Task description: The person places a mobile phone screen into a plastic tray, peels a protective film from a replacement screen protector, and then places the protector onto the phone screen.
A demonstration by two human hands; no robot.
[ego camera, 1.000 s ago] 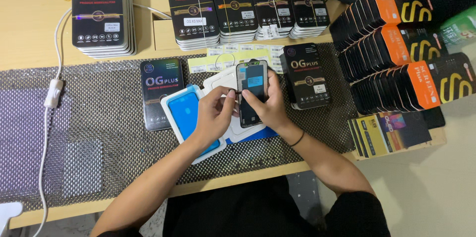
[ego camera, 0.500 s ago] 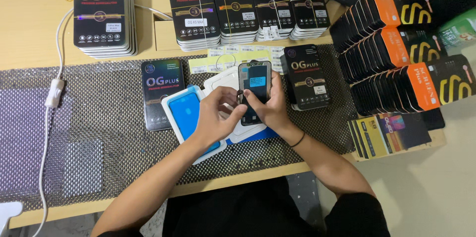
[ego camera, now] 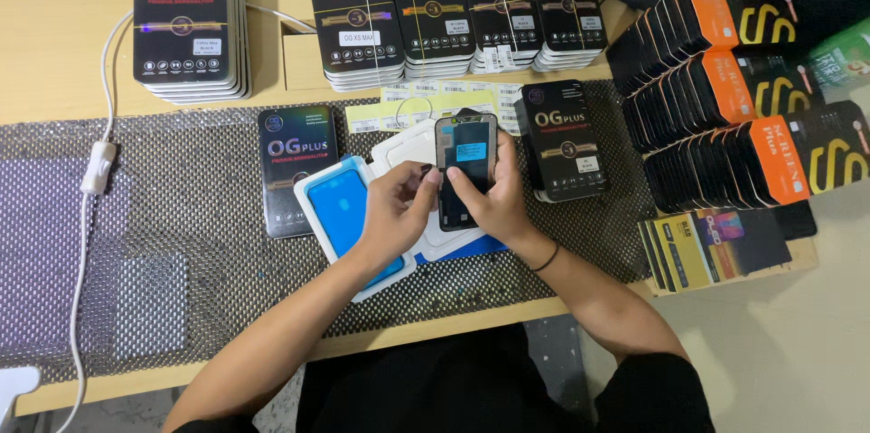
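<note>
Both hands hold a black phone screen panel with a small blue sticker, upright over the mat. My right hand grips its right edge and lower part. My left hand pinches its lower left edge. Under the hands lie a white tray with a blue film and a white foam sheet. One black flat box lies to the left and a small stack of the same boxes to the right.
Stacks of black boxes line the back of the wooden table, with one more stack at far left. Rows of black and orange boxes stand at right. A white cable with a switch runs down the left. A mesh mat covers the table.
The hands and the panel stay almost in place; the fingers of my left hand have shifted slightly along the panel's lower left edge.
</note>
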